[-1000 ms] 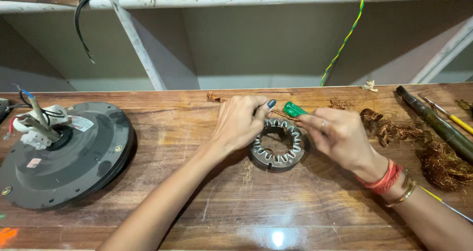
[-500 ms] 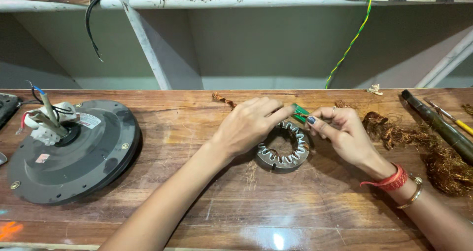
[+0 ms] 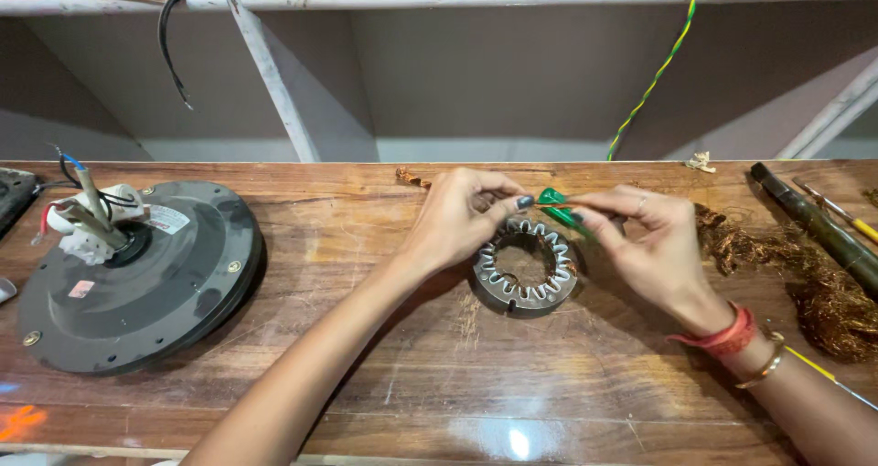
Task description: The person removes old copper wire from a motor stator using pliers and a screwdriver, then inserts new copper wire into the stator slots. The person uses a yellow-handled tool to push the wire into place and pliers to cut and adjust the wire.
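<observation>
We see a slotted metal stator core [image 3: 525, 267] lying flat on the wooden counter [image 3: 384, 374], near its middle; our left hand [image 3: 462, 217] hovers over the core's upper left rim, its grip pinched shut, thumb to forefinger, on the end of a green insulating strip [image 3: 560, 207]; our right hand [image 3: 654, 246] holds the strip's other end, its grip likewise closed on it, just above the core's upper right edge; a dark ceiling-fan motor housing [image 3: 137, 278] with wires rests well to the left; tangled copper winding wire [image 3: 805, 274] and a dark rod-like tool [image 3: 814, 224] lie at the right.
</observation>
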